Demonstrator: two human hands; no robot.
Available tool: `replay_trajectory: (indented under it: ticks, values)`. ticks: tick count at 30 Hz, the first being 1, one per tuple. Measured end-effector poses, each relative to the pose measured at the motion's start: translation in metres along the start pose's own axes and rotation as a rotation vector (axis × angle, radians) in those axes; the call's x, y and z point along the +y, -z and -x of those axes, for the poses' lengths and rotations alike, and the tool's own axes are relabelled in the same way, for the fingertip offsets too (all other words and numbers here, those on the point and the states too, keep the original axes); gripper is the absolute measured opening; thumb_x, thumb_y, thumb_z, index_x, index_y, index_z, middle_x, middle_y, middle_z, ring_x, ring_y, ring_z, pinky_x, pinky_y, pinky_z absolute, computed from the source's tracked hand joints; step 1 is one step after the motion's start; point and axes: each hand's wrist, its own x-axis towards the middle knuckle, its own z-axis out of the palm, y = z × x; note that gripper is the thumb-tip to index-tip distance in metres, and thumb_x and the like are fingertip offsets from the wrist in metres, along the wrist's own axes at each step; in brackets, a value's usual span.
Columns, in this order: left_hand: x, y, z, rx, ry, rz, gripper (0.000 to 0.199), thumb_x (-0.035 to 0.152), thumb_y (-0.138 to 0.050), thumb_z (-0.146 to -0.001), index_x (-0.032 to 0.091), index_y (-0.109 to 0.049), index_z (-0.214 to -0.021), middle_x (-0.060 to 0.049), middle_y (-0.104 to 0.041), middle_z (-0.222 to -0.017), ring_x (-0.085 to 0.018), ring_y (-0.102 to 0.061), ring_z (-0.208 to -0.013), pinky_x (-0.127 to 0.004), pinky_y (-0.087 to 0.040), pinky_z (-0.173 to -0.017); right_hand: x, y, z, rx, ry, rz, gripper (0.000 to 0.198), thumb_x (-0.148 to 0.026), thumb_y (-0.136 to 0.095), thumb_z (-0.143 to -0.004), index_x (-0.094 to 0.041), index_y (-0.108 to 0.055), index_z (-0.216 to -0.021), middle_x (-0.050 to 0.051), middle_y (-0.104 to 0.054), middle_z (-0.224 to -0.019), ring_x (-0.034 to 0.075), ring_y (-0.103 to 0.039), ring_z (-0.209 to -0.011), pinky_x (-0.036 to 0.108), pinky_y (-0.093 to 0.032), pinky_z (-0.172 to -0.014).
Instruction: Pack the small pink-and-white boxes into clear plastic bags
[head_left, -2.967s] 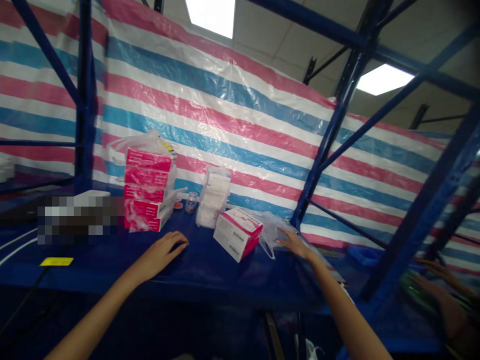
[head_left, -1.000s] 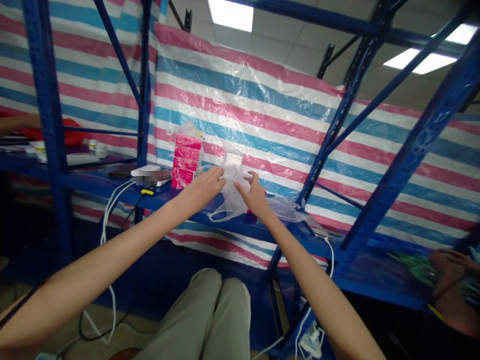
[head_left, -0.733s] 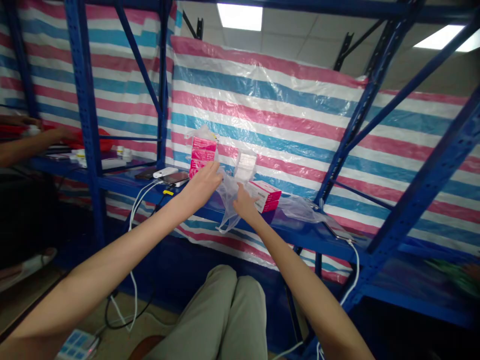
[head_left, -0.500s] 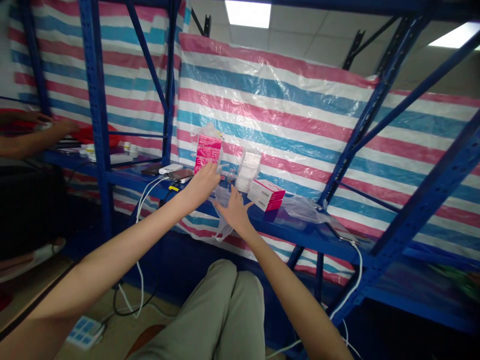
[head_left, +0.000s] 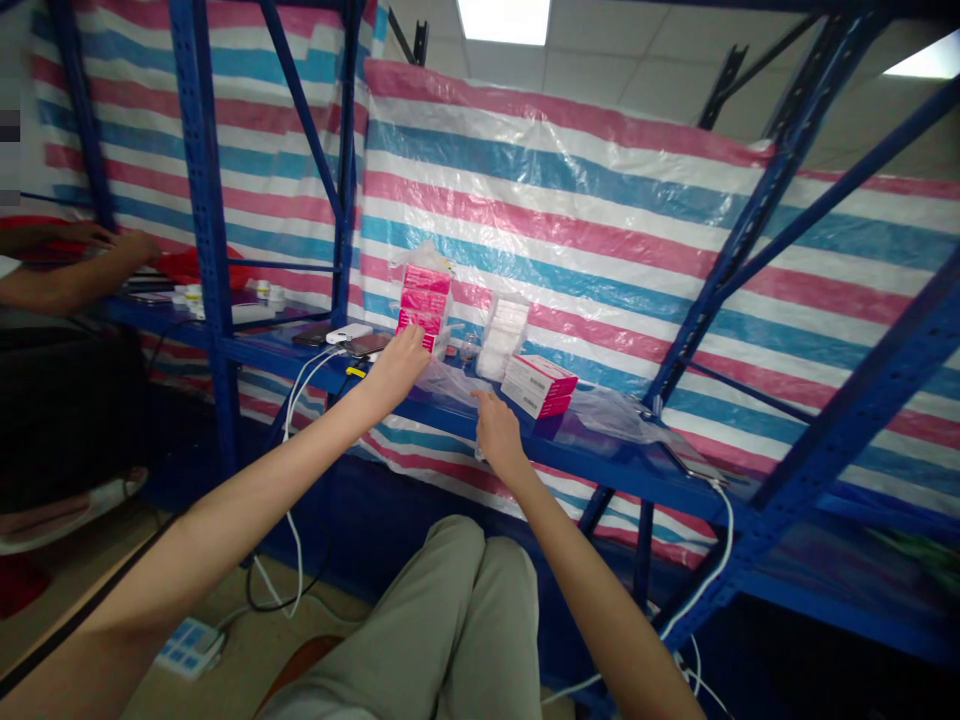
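Low against a stack of pink boxes (head_left: 425, 295) is my left hand (head_left: 409, 357), its fingers bent and closed at a clear plastic bag (head_left: 454, 383). The bag stretches across the front of the shelf to my right hand (head_left: 498, 432), which pinches its other end just off the shelf edge. My left fingertips are partly hidden against the boxes. Clear plastic also shows around the top of the pink stack. To the right of the bag stand a stack of white packets (head_left: 504, 338) in clear wrap and two white-and-pink boxes (head_left: 538, 386).
On the blue shelf (head_left: 570, 445) lie a white power bank (head_left: 349, 333), a phone (head_left: 367, 345), loose clear plastic (head_left: 611, 413) and a tablet-like device (head_left: 690, 457) on a white cable. Blue posts frame the bay. Another person's arms (head_left: 82, 280) work at left.
My right hand has closed from spread fingers to a pinch and moved slightly right and down, drawing the bag taut. My left hand stays by the pink boxes.
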Motion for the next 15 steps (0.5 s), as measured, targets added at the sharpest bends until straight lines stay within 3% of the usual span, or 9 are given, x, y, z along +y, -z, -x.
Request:
replay_trajectory:
  ticks: [3,6,9,11,15]
  values:
    - [-0.001,-0.007,0.003,0.036,0.107,-0.028,0.03,0.0,-0.034,-0.079,0.003,-0.057,-0.099,-0.019,-0.057,-0.093,-0.028,-0.053,-0.089,-0.036,-0.042,-0.068,0.008,0.005,-0.002,0.009,0.023,0.087,0.039,-0.005,-0.032,-0.084,-0.014,-0.053,-0.115,0.011,-0.061,-0.107,0.02,-0.056,-0.097,0.03,-0.038,-0.087]
    - [0.0,-0.014,0.007,0.103,0.138,-0.045,0.039,0.002,-0.03,-0.082,0.002,-0.048,-0.116,-0.023,-0.055,-0.106,-0.031,-0.05,-0.098,-0.04,-0.04,-0.073,0.013,0.012,-0.006,-0.011,-0.066,0.139,0.036,-0.013,-0.029,-0.09,-0.018,-0.055,-0.115,0.01,-0.065,-0.093,0.021,-0.06,-0.088,0.031,-0.042,-0.077]
    - [0.009,-0.018,0.009,0.204,0.081,-0.015,0.04,0.005,-0.027,-0.085,0.004,-0.044,-0.121,-0.025,-0.041,-0.129,-0.032,-0.039,-0.118,-0.044,-0.035,-0.087,0.014,0.021,-0.011,0.017,-0.125,0.132,0.036,-0.024,-0.026,-0.094,-0.021,-0.055,-0.116,0.009,-0.066,-0.089,0.021,-0.062,-0.085,0.03,-0.043,-0.073]
    - [0.022,-0.02,0.01,0.232,-0.01,0.055,0.038,0.007,-0.026,-0.087,0.007,-0.045,-0.12,-0.022,-0.037,-0.134,-0.031,-0.037,-0.121,-0.043,-0.035,-0.09,0.015,0.027,-0.013,0.046,-0.152,0.125,0.037,-0.028,-0.026,-0.094,-0.02,-0.057,-0.113,0.009,-0.067,-0.087,0.022,-0.062,-0.084,0.029,-0.043,-0.072]
    - [0.05,-0.028,0.006,0.13,-0.184,0.256,0.036,0.004,-0.027,-0.087,0.01,-0.046,-0.116,-0.017,-0.046,-0.127,-0.024,-0.047,-0.112,-0.034,-0.04,-0.087,0.013,0.038,-0.015,0.146,-0.209,0.165,0.036,-0.028,-0.028,-0.093,-0.022,-0.052,-0.118,0.01,-0.067,-0.088,0.022,-0.063,-0.079,0.029,-0.044,-0.067]
